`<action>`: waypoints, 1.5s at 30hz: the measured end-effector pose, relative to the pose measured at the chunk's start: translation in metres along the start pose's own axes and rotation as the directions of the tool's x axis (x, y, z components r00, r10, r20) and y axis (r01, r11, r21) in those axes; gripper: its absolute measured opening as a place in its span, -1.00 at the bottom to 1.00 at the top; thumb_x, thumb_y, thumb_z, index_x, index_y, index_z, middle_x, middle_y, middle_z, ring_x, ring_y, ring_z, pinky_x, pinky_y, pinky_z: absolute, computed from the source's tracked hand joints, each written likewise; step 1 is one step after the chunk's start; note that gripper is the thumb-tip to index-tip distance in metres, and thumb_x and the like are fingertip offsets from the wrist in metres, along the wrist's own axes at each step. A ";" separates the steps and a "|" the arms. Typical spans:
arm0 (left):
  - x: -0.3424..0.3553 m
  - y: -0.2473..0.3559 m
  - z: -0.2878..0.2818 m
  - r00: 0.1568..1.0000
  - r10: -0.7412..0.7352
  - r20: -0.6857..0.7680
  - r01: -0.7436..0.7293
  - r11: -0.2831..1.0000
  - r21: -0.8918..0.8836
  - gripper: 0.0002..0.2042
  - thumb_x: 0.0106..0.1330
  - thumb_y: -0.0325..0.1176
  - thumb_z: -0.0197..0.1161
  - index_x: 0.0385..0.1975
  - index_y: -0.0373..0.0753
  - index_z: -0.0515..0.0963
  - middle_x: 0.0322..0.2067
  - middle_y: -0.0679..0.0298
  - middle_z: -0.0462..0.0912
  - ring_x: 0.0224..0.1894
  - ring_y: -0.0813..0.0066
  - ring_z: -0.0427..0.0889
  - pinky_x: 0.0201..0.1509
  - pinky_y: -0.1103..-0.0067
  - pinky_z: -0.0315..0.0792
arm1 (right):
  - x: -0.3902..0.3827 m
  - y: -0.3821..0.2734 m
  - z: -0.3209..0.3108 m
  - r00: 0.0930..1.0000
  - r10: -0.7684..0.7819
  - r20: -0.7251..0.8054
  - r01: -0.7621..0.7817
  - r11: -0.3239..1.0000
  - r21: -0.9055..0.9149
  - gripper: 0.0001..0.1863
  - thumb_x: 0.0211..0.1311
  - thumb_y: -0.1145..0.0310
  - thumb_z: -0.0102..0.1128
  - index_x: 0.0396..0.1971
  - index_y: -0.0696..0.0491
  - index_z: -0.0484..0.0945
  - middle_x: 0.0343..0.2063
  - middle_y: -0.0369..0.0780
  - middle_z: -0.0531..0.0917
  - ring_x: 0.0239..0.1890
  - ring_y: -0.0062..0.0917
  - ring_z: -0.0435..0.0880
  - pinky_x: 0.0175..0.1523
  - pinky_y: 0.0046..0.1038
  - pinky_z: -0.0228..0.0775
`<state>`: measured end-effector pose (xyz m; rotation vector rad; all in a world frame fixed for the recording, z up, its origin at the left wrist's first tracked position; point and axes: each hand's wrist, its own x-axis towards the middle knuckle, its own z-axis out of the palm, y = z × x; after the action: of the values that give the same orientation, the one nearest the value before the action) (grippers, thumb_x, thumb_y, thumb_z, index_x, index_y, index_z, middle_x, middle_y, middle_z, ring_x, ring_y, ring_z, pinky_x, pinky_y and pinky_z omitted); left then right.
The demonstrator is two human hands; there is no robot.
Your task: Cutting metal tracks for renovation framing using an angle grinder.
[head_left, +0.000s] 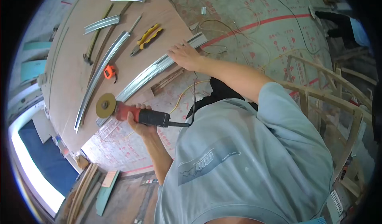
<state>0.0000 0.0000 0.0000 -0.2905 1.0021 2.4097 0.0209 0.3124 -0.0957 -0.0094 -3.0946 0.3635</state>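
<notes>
From my remote post I view, at ten o'clock, a broad brown wooden board (65,92); toward eleven, a long silvery metal channel (149,74) lies along its edge, the right hand (184,56) laid over it, whether clenched I cannot tell. At nine, the left hand (138,118) grasps a red-and-black angle grinder (153,117). Yellow-and-black metal pliers (146,39) lie at eleven, an orange tape measure (109,71) at ten.

Angle grinder (153,117) hides most of left hand's (141,129) palm, plus part of long metal channel (149,73). Right hand (184,55) covers another stretch, its underside hidden. Plywood sheet (172,15) cut off at top, other person (336,22) at right rim. Red floor print (274,37) too small to read.
</notes>
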 end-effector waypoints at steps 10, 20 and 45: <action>-0.001 -0.017 0.011 0.990 -0.039 -0.134 0.036 0.999 -0.025 -0.59 0.30 -0.15 0.34 -0.07 -0.31 0.40 -0.22 0.18 0.54 -0.16 0.30 0.61 0.03 0.32 0.57 | 0.004 0.025 0.010 0.997 -0.025 -0.078 0.037 0.987 0.159 -0.72 0.28 0.37 0.04 -0.07 0.09 0.60 -0.07 -0.18 0.65 0.09 -0.31 0.59 0.23 -0.22 0.36; 0.009 -0.023 0.018 0.990 -0.080 -0.120 0.077 0.997 -0.027 -0.60 0.29 -0.18 0.36 -0.07 -0.32 0.41 -0.23 0.16 0.54 -0.14 0.31 0.59 0.06 0.33 0.55 | 0.008 0.023 0.006 0.997 -0.036 -0.073 0.050 0.978 0.203 -0.75 0.26 0.39 0.10 -0.11 0.10 0.61 -0.07 -0.17 0.65 0.07 -0.28 0.59 0.24 -0.19 0.35; 0.059 -0.045 0.021 0.962 -0.077 -0.262 0.190 0.877 0.442 -0.72 0.23 -0.41 0.35 -0.13 -0.24 0.44 -0.36 0.20 0.62 -0.38 0.38 0.64 -0.24 0.44 0.60 | 0.001 0.038 0.019 0.984 -0.140 -0.114 0.167 0.948 0.270 -0.42 0.06 0.36 0.42 0.13 0.06 0.46 0.07 -0.13 0.52 0.21 -0.20 0.47 0.33 -0.15 0.25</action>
<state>-0.0260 0.0642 -0.0349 -0.4620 1.5736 1.9613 0.0192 0.3451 -0.1230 0.2128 -2.8980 0.7635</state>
